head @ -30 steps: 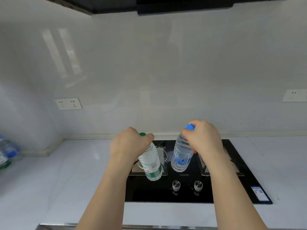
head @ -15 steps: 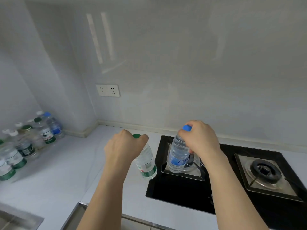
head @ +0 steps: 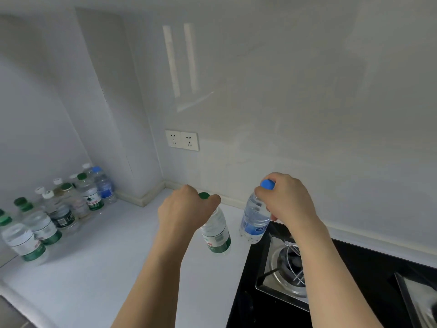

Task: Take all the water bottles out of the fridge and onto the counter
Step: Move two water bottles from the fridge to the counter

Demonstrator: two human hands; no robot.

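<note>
Gripping a green-capped bottle by its neck, the left hand hides its shoulder; the right hand grips a blue-capped bottle, fingertips hidden, above the bench.

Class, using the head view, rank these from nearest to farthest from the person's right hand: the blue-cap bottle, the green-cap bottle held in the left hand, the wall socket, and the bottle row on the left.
1. Blue-cap bottle: in the right hand itself.
2. Green-cap bottle: just to its left, held by the left hand.
3. Wall socket: up on the wall, to the left.
4. Bottle row: far left along the counter.
</note>
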